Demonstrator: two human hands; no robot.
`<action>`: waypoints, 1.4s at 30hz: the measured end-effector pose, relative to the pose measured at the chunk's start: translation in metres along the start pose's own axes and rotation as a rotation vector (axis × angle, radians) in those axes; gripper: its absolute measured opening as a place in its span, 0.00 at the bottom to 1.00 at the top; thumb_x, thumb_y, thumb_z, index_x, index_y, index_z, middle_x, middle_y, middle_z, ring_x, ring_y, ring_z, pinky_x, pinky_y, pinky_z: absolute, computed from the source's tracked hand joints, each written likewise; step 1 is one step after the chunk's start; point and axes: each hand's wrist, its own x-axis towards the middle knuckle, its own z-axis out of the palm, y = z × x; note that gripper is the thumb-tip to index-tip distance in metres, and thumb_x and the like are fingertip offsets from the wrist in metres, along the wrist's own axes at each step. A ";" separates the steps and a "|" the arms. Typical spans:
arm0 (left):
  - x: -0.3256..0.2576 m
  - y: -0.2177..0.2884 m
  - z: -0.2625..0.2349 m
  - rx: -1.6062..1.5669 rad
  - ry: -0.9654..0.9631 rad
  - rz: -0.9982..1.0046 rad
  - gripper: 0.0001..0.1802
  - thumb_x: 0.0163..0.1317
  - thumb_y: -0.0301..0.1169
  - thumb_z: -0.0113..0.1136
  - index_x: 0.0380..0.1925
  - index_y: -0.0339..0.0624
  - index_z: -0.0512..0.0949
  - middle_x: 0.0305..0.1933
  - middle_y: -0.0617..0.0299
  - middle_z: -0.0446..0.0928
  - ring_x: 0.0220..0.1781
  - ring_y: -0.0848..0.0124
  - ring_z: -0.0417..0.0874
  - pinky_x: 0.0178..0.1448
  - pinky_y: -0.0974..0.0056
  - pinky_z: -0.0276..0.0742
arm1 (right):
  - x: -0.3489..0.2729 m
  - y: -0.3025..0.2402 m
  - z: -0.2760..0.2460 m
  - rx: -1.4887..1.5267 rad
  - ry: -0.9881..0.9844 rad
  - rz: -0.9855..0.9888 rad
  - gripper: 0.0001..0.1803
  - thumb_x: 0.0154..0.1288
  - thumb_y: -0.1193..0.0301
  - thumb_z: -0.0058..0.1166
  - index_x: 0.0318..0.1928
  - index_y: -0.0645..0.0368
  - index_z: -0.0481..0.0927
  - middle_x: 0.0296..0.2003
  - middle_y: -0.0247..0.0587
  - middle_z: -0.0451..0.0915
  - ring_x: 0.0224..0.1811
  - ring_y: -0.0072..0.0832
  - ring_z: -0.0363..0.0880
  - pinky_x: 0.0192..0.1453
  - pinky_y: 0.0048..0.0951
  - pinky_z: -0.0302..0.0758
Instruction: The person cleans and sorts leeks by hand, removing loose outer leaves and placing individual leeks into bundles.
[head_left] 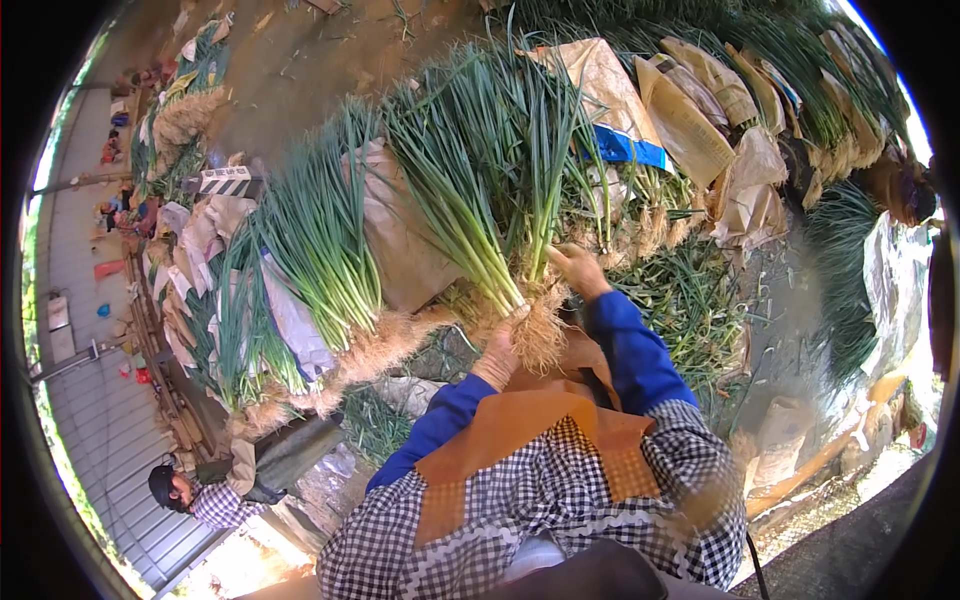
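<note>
A large heap of green onions [455,190] lies in front of me, leaves pointing away and pale stems toward me. My left hand [499,352] is closed around the stems of some green onions, just above their stringy tan roots [543,330]. To the right, my right hand [580,270] grips green onion stems at the edge of the same bunch, its fingertips partly hidden behind them. The roots hang between both hands over a brown apron [570,390].
More green onions [320,230] lie in rows on the left, divided by sacks [400,230]. Several paper sacks [685,115] cover others at the far right. Loose leaves [690,310] pile up beside my right arm. Another person [215,490] in a dark cap is at the lower left.
</note>
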 end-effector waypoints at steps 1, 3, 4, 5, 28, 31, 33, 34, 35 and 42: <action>0.002 -0.004 0.008 0.007 0.005 -0.008 0.14 0.58 0.29 0.53 0.45 0.38 0.72 0.38 0.59 0.77 0.37 0.66 0.79 0.42 0.60 0.78 | 0.026 0.014 0.010 0.061 0.046 0.005 0.26 0.58 0.49 0.47 0.40 0.61 0.76 0.35 0.50 0.78 0.38 0.38 0.78 0.44 0.36 0.72; 0.003 -0.004 0.004 0.009 0.008 0.007 0.13 0.58 0.29 0.53 0.43 0.38 0.73 0.37 0.59 0.77 0.36 0.66 0.79 0.41 0.61 0.78 | 0.030 0.010 0.032 -0.671 0.295 -0.312 0.22 0.60 0.52 0.45 0.36 0.60 0.76 0.32 0.54 0.78 0.37 0.42 0.78 0.41 0.37 0.73; 0.001 -0.002 -0.006 0.031 0.077 0.090 0.13 0.58 0.30 0.54 0.43 0.38 0.73 0.37 0.59 0.77 0.35 0.67 0.79 0.41 0.61 0.78 | 0.004 -0.028 0.043 -0.690 0.307 -0.230 0.16 0.63 0.57 0.42 0.38 0.53 0.77 0.29 0.44 0.78 0.31 0.42 0.78 0.29 0.37 0.74; 0.002 -0.004 -0.003 0.070 0.120 0.136 0.12 0.58 0.30 0.54 0.42 0.39 0.73 0.36 0.59 0.77 0.35 0.67 0.79 0.40 0.61 0.78 | -0.003 -0.031 0.039 -0.693 0.313 -0.227 0.16 0.63 0.57 0.42 0.38 0.53 0.77 0.29 0.44 0.78 0.31 0.42 0.78 0.29 0.37 0.74; 0.005 0.025 -0.019 -0.395 -0.172 -0.195 0.21 0.60 0.37 0.46 0.48 0.35 0.71 0.38 0.48 0.76 0.38 0.57 0.77 0.45 0.52 0.75 | -0.008 0.018 -0.010 -0.298 0.008 -0.391 0.12 0.63 0.66 0.41 0.43 0.51 0.76 0.34 0.45 0.77 0.34 0.40 0.77 0.34 0.37 0.74; 0.003 0.022 -0.010 -0.462 -0.229 -0.228 0.20 0.60 0.37 0.46 0.48 0.36 0.71 0.37 0.49 0.76 0.38 0.58 0.77 0.45 0.52 0.75 | 0.033 0.001 0.021 -0.441 -0.076 -0.388 0.11 0.60 0.69 0.43 0.43 0.51 0.75 0.36 0.46 0.75 0.38 0.41 0.76 0.38 0.37 0.75; -0.002 0.023 -0.003 -0.460 -0.193 -0.206 0.20 0.61 0.37 0.45 0.48 0.36 0.71 0.36 0.49 0.76 0.38 0.58 0.77 0.45 0.53 0.75 | 0.037 -0.009 0.029 -0.936 0.035 -0.526 0.12 0.59 0.69 0.44 0.43 0.50 0.75 0.41 0.44 0.75 0.40 0.41 0.76 0.40 0.35 0.75; -0.004 0.025 0.001 -0.508 -0.256 -0.200 0.20 0.61 0.38 0.44 0.48 0.36 0.71 0.36 0.49 0.76 0.37 0.58 0.78 0.45 0.53 0.75 | 0.031 -0.009 0.034 -0.865 0.148 -0.494 0.11 0.60 0.67 0.43 0.42 0.51 0.75 0.40 0.44 0.76 0.39 0.40 0.77 0.40 0.36 0.75; -0.006 0.026 0.001 -0.567 -0.322 -0.183 0.20 0.62 0.38 0.43 0.49 0.36 0.71 0.37 0.49 0.76 0.36 0.58 0.78 0.45 0.53 0.76 | 0.021 -0.012 0.044 -0.799 0.249 -0.469 0.11 0.61 0.65 0.42 0.41 0.52 0.76 0.38 0.43 0.77 0.38 0.40 0.77 0.41 0.36 0.74; 0.009 0.035 -0.014 -1.407 -0.210 -0.428 0.22 0.65 0.39 0.38 0.53 0.37 0.64 0.48 0.53 0.71 0.48 0.62 0.72 0.55 0.57 0.69 | -0.100 -0.073 0.007 0.043 -0.271 -0.240 0.22 0.64 0.55 0.42 0.20 0.58 0.73 0.13 0.35 0.70 0.16 0.23 0.65 0.22 0.26 0.63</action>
